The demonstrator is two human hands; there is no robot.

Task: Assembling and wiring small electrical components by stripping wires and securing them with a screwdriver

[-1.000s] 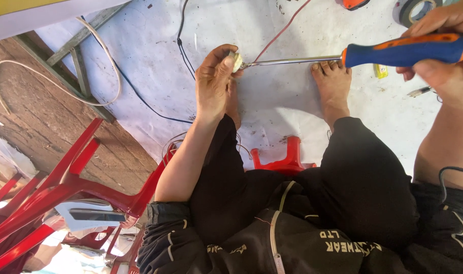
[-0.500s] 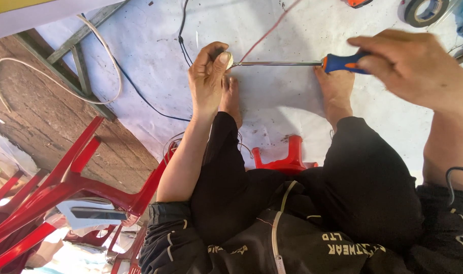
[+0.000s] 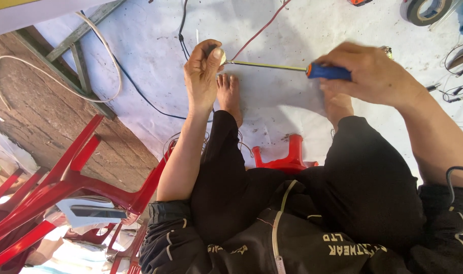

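Screwdriver (image 3: 292, 68) lay level across upper centre of frame, blue and orange handle to the right, metal shaft pointing left. Right hand (image 3: 373, 73) was wrapped shut round the handle, upper right. Shaft tip met a small pale round part (image 3: 222, 55) pinched in the fingers of the left hand (image 3: 203, 76), upper centre; what the part was, can't tell. Left hand was closed on it, thumb on top. Red wire (image 3: 259, 31) ran up from that part to the top edge. Black cable (image 3: 140, 94) trailed across the grey floor sheet (image 3: 272, 106) to the left. Bare foot (image 3: 230, 96) sat just below the left hand, second foot partly hidden under the right hand. Black trousers (image 3: 363, 177) filled lower centre and right. Red plastic stool (image 3: 287, 157) showed between the legs. Red chair (image 3: 64, 177) lower left, on its side. White cable (image 3: 54, 86) looped upper left by a wooden frame (image 3: 79, 56). Tape roll (image 3: 424, 10) at top right corner.
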